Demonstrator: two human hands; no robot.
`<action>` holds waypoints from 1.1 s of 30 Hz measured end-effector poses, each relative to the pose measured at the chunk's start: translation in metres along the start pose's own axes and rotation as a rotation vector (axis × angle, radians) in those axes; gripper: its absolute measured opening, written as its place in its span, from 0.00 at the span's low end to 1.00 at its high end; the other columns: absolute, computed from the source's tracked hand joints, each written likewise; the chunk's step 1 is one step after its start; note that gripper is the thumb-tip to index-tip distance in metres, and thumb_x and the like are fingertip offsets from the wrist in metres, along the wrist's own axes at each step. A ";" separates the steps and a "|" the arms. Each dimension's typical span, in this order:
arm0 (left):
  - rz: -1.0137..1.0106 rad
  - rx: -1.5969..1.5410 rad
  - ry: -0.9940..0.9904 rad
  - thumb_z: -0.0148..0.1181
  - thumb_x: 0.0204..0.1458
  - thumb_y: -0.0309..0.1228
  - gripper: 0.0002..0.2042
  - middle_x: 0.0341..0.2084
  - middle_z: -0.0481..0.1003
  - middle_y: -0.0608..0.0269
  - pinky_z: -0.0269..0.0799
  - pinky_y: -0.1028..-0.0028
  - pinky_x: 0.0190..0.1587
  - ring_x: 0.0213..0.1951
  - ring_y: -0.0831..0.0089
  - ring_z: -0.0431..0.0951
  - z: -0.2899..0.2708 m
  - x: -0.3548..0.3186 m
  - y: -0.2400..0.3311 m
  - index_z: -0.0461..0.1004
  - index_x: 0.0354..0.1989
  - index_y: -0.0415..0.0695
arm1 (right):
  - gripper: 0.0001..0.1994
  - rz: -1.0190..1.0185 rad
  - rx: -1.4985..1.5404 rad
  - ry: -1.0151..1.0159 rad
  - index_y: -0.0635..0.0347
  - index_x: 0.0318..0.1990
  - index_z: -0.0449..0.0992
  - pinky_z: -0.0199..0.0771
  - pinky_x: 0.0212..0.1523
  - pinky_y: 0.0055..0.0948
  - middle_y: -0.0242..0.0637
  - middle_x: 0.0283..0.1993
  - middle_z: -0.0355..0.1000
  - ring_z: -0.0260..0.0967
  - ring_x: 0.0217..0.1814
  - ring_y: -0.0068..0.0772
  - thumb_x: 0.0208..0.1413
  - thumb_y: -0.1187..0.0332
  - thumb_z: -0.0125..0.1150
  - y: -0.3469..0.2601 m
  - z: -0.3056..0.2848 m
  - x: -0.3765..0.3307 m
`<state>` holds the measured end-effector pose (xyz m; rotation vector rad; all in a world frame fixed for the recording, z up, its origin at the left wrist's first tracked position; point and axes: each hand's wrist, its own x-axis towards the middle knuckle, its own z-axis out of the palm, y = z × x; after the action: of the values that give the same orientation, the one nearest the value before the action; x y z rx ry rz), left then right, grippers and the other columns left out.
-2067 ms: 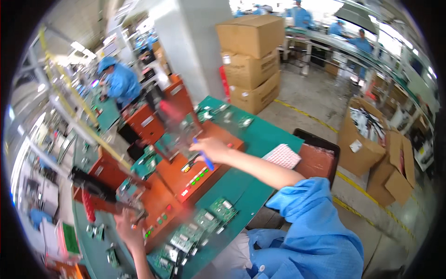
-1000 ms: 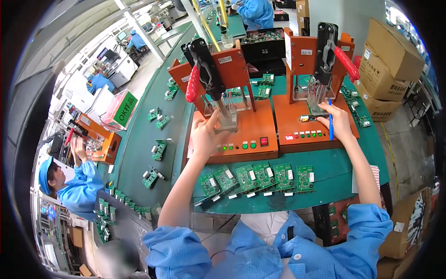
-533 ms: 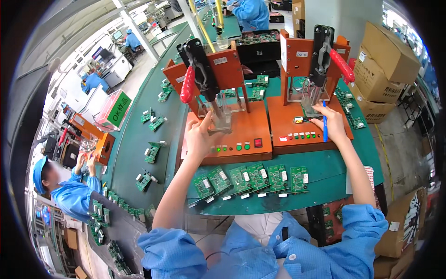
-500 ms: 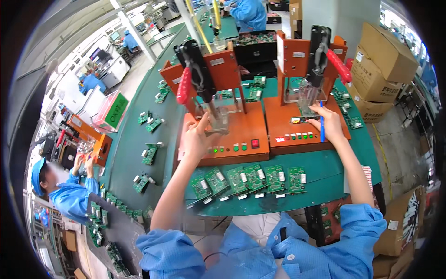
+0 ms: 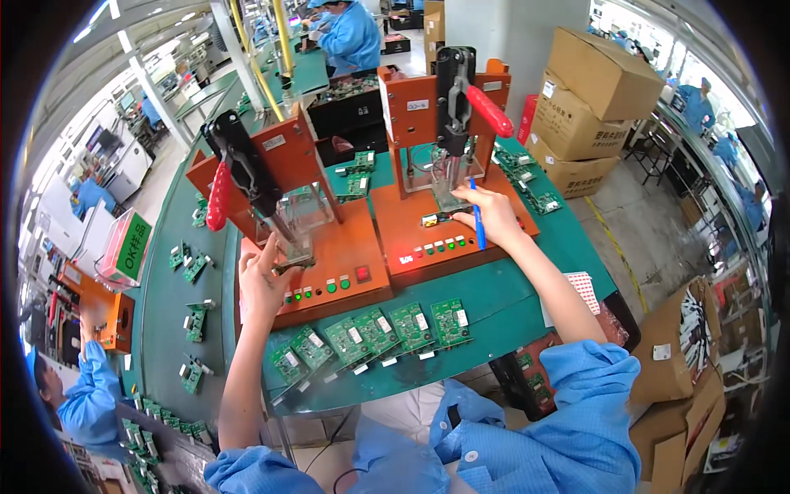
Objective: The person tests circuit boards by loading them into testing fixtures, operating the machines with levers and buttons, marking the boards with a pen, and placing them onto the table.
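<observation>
My left hand (image 5: 265,281) is at the left orange test fixture (image 5: 341,239), with its fingers closed at the near edge of what looks like a circuit board (image 5: 295,263) beneath the clear press plate. Part of that board is hidden by the fingers and the plate. A blue pen (image 5: 479,224) is tucked between the fingers of my right hand (image 5: 499,217). Those fingertips reach to the board area of the right orange test fixture (image 5: 428,257), beside a small dark part (image 5: 436,220). Both fixtures have red-handled toggle clamps, the left one (image 5: 218,196) and the right one (image 5: 489,112).
Several green circuit boards (image 5: 378,331) lie in a row along the near edge of the green table (image 5: 415,298). More boards (image 5: 195,321) are to the left. A black bin (image 5: 350,115) stands behind the fixtures, cardboard boxes (image 5: 580,123) to the right. A co-worker (image 5: 86,387) sits at far left.
The whole view has swung, so the fixtures and table appear further left. Both my hands stay at their fixtures, and the pen remains in the right one.
</observation>
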<state>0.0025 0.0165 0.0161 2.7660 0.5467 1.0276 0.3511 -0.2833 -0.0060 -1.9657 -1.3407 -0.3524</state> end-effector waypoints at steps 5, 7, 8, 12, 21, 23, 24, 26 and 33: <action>-0.042 0.032 -0.039 0.78 0.34 0.29 0.38 0.39 0.83 0.58 0.64 0.64 0.57 0.38 0.63 0.81 -0.002 -0.001 0.001 0.72 0.61 0.44 | 0.24 -0.011 -0.005 0.001 0.56 0.51 0.80 0.75 0.58 0.39 0.51 0.52 0.77 0.72 0.61 0.49 0.43 0.65 0.77 0.001 0.001 -0.001; -0.042 0.029 -0.040 0.78 0.34 0.29 0.38 0.39 0.83 0.57 0.64 0.63 0.58 0.38 0.63 0.81 -0.002 0.000 0.004 0.72 0.61 0.44 | 0.24 -0.021 -0.014 0.002 0.56 0.51 0.80 0.75 0.58 0.39 0.51 0.52 0.77 0.72 0.61 0.49 0.43 0.65 0.77 0.002 0.001 -0.001; -0.044 0.029 -0.038 0.78 0.34 0.29 0.38 0.39 0.83 0.57 0.63 0.63 0.58 0.38 0.63 0.81 -0.003 0.000 0.004 0.72 0.61 0.44 | 0.24 -0.024 -0.010 0.000 0.56 0.51 0.80 0.75 0.58 0.39 0.51 0.52 0.77 0.72 0.61 0.49 0.43 0.65 0.77 0.001 0.001 -0.001; 0.013 0.035 -0.003 0.76 0.37 0.27 0.38 0.34 0.82 0.58 0.65 0.63 0.58 0.38 0.60 0.80 -0.004 0.000 0.006 0.69 0.63 0.42 | 0.24 0.018 0.012 -0.012 0.55 0.51 0.80 0.75 0.57 0.39 0.51 0.52 0.77 0.72 0.60 0.49 0.43 0.65 0.77 -0.002 -0.002 0.000; -0.046 0.065 -0.030 0.77 0.35 0.29 0.39 0.38 0.83 0.59 0.64 0.63 0.58 0.38 0.62 0.81 0.000 -0.001 0.003 0.70 0.62 0.43 | 0.23 -0.028 -0.017 0.020 0.55 0.51 0.80 0.79 0.52 0.38 0.50 0.53 0.76 0.77 0.52 0.50 0.45 0.64 0.75 0.000 0.000 -0.001; -0.025 0.058 -0.011 0.77 0.35 0.28 0.40 0.35 0.82 0.59 0.65 0.64 0.58 0.39 0.62 0.80 0.001 -0.001 0.002 0.69 0.63 0.44 | 0.24 -0.002 0.007 0.012 0.55 0.50 0.80 0.78 0.54 0.36 0.51 0.52 0.77 0.76 0.55 0.49 0.43 0.66 0.77 -0.002 -0.001 -0.001; -0.010 0.048 0.003 0.77 0.35 0.28 0.40 0.35 0.82 0.60 0.65 0.65 0.58 0.39 0.62 0.80 0.001 -0.002 0.000 0.70 0.63 0.44 | 0.24 -0.006 0.005 0.014 0.55 0.51 0.80 0.78 0.54 0.36 0.51 0.52 0.77 0.76 0.54 0.48 0.42 0.66 0.78 -0.002 -0.001 -0.001; 0.002 0.044 0.017 0.77 0.35 0.28 0.39 0.35 0.82 0.61 0.65 0.65 0.58 0.39 0.63 0.81 0.000 -0.002 -0.001 0.70 0.63 0.44 | 0.25 -0.014 0.008 0.020 0.55 0.51 0.80 0.78 0.53 0.36 0.50 0.53 0.77 0.76 0.55 0.48 0.42 0.66 0.78 -0.001 0.000 0.000; -0.073 0.052 -0.060 0.78 0.35 0.32 0.37 0.37 0.83 0.56 0.64 0.63 0.59 0.37 0.64 0.81 -0.008 0.002 0.007 0.72 0.59 0.42 | 0.25 -0.014 0.004 0.021 0.57 0.50 0.80 0.77 0.56 0.36 0.52 0.53 0.77 0.75 0.57 0.48 0.42 0.67 0.78 -0.003 0.000 0.001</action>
<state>0.0006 0.0107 0.0257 2.7887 0.6695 0.9254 0.3491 -0.2823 -0.0043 -1.9447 -1.3421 -0.3754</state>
